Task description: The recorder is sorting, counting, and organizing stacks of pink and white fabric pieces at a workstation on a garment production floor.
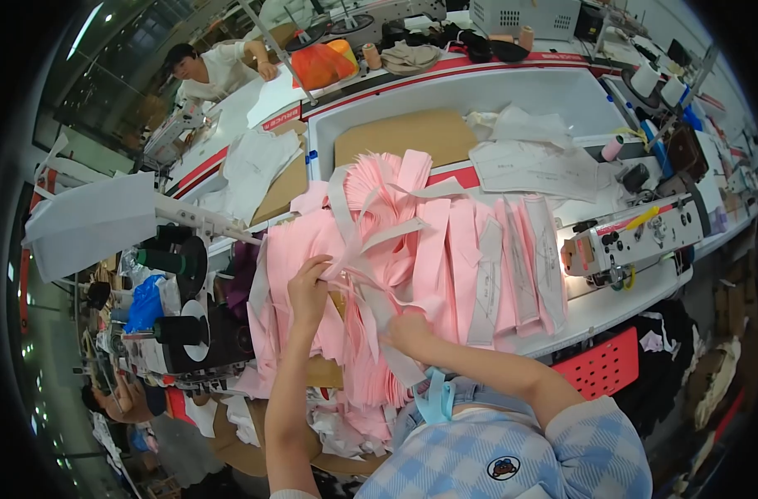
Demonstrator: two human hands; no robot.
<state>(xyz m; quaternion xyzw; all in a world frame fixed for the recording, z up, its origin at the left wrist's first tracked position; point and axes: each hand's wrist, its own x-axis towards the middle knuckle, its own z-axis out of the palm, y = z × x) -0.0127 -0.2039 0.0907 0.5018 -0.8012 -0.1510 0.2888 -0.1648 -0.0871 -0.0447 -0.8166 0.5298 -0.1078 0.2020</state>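
My left hand [308,290] pinches a narrow pink fabric strip [336,267] between thumb and fingers, above a broad pile of pink pieces. Lower and to its right, my right hand [409,334] is curled against the strips; its fingertips are partly hidden, so its hold is unclear. Between both hands runs a pale grey strip [379,305], hanging toward my lap. Behind them stands a fanned bundle of pink fabric strips [385,187]. To the right lie flat pink strips [430,249] and grey pieces bearing printed marks [488,280].
A sewing machine [641,234] with its lamp lit stands at right. Dark thread cones [179,330] and another machine crowd the left. White pattern-like pieces [529,165] and brown cardboard [404,137] lie behind the pile. A co-worker [213,72] sits across at upper left.
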